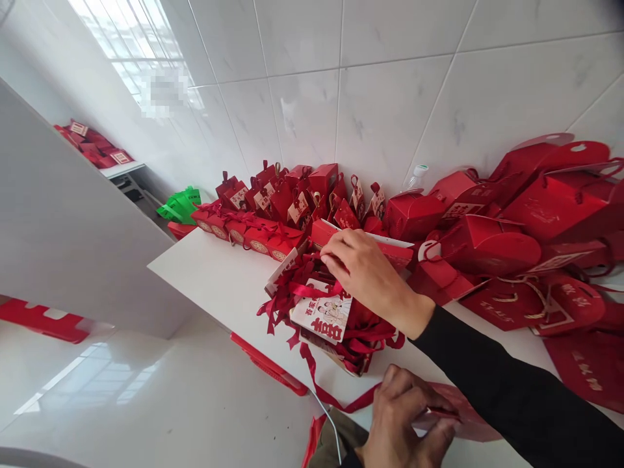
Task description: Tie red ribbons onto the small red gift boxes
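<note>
At the bottom, my left hand (407, 416) is closed on the edge of a folded red paper box (470, 416), its thumb and fingers pressed together. My right hand (363, 273) reaches over a pile of red ribbons (370, 338), fingers bent and drawn together; whatever they hold is too small to make out. A white printed card (322, 311) with figures and red characters lies on the pile, just below my right hand. One long red ribbon (314, 383) trails from the pile down towards my left hand.
A row of red boxes (258, 240) and small tagged boxes (297, 195) line the white table (195, 260) by the tiled wall. Larger red boxes (492, 244) crowd the right. A clear bottle (418, 177) stands behind. A green bag (180, 205) sits beyond the table's far end.
</note>
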